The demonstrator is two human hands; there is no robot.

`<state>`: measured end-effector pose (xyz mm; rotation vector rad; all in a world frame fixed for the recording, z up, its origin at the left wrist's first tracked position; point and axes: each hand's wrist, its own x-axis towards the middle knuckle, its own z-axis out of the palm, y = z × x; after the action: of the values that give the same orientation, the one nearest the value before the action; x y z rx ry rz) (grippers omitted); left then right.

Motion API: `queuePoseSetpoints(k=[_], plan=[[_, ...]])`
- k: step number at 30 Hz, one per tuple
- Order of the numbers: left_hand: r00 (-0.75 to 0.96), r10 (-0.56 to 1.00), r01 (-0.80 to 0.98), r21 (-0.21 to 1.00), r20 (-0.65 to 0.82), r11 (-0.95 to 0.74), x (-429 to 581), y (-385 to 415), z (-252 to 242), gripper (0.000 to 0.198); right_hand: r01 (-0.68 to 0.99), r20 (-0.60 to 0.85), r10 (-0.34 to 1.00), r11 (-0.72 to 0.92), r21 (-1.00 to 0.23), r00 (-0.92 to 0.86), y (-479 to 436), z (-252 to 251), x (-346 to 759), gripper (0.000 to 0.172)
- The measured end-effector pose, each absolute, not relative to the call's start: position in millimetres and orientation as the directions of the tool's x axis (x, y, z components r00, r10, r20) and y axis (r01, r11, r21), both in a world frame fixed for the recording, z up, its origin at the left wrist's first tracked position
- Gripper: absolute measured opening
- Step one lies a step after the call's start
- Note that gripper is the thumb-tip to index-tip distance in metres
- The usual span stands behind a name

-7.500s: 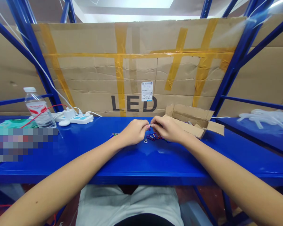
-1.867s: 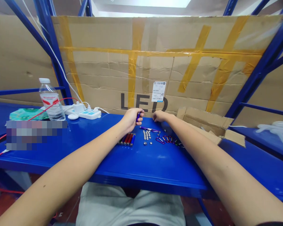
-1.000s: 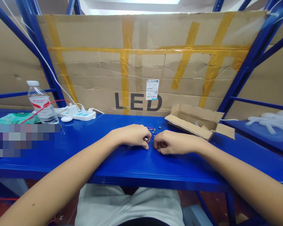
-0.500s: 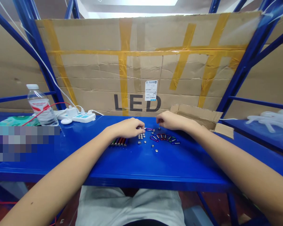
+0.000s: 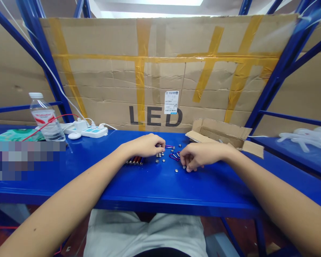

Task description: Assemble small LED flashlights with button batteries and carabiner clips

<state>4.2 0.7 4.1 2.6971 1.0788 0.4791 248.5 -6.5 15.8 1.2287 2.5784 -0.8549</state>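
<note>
My left hand is closed with its fingers curled down over the blue table. A purple carabiner lies at its fingertips; whether they grip it is hidden. Below the fingers is a cluster of silver button-like pieces. Dark coloured rods with silver ends lie side by side, partly under the left wrist. My right hand pinches a small silver round piece at the tabletop. Its fingers cover most of a fan of carabiners. Another silver piece lies just left of them.
An open cardboard box stands behind my right hand. At the left are a water bottle, a white power strip and a green packet. Clear tubing lies at the right. A large cardboard sheet backs the table.
My right hand has come down and towards me from the back of the table, onto a silver piece, which now sits farther right. The left hand has stayed in place.
</note>
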Motion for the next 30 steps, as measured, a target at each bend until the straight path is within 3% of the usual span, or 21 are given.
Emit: queuePoseSetpoints(k=[8, 15, 23, 30], plan=[[0.666, 0.729, 0.668, 0.31, 0.16, -0.677, 3.1, 1.3, 9.7, 0.024, 0.721, -0.345, 0.634, 0.625, -0.299, -0.693, -17.0, 8.7, 235.4, 0.008], [0.596, 0.781, 0.476, 0.701, 0.187, -0.531, 4.2, 7.7, 13.8, 0.029, 0.665, -0.238, 0.622, 0.711, -0.228, -0.746, -16.7, 4.4, 234.1, 0.008], [0.674, 0.709, 0.292, 0.808, 0.205, -0.511, 0.1, 16.3, 7.4, 0.019, 0.677, -0.113, 0.667, 0.723, -0.141, -0.736, -24.3, -1.6, 230.0, 0.005], [0.736, 0.627, 0.111, 0.868, 0.255, -0.483, -0.9, 16.7, 5.2, 0.027, 0.669, -0.043, 0.667, 0.741, -0.063, -0.744, -33.0, -4.2, 224.8, 0.009]])
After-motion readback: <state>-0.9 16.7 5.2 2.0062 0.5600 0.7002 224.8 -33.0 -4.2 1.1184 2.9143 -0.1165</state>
